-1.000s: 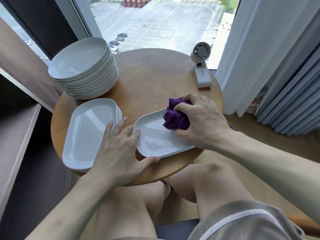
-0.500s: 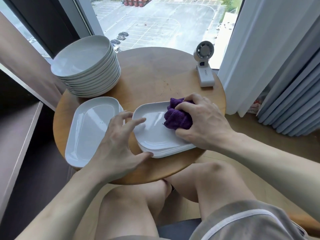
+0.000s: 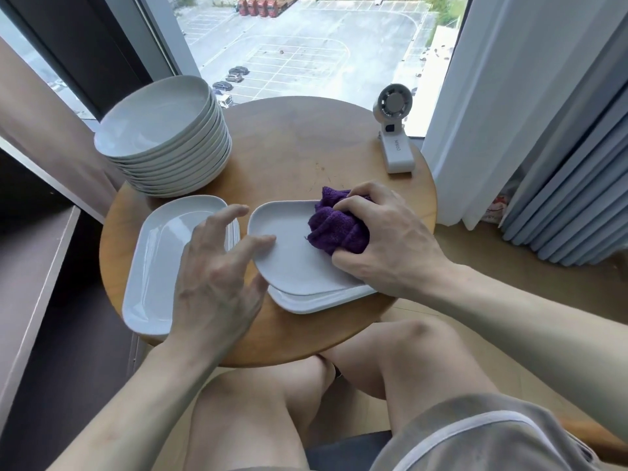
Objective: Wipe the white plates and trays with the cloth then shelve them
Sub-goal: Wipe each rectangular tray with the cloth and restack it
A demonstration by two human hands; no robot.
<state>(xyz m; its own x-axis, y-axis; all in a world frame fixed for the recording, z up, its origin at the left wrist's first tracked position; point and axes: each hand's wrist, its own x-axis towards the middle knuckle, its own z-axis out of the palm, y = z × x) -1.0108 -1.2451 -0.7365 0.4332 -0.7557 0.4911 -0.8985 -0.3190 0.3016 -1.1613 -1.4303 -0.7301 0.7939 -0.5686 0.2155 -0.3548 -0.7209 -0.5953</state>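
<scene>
Since second ago: left hand (image 3: 217, 277) off flat rest, fingers (image 3: 238, 212) now spread, half-bent; top tray (image 3: 289, 260) slid askew over tray beneath (image 3: 323, 302). One fingertip touches its left rim; pinch or not, we cannot tell. Right hand (image 3: 390, 239) grips purple cloth (image 3: 336, 229), pressed on top tray, near front edge of desk (image 3: 306, 158). Risk we judge: wiping push skates unsteadied tray off lower one, over edge. Long axis runs left-right, rounded end toward left hand.
</scene>
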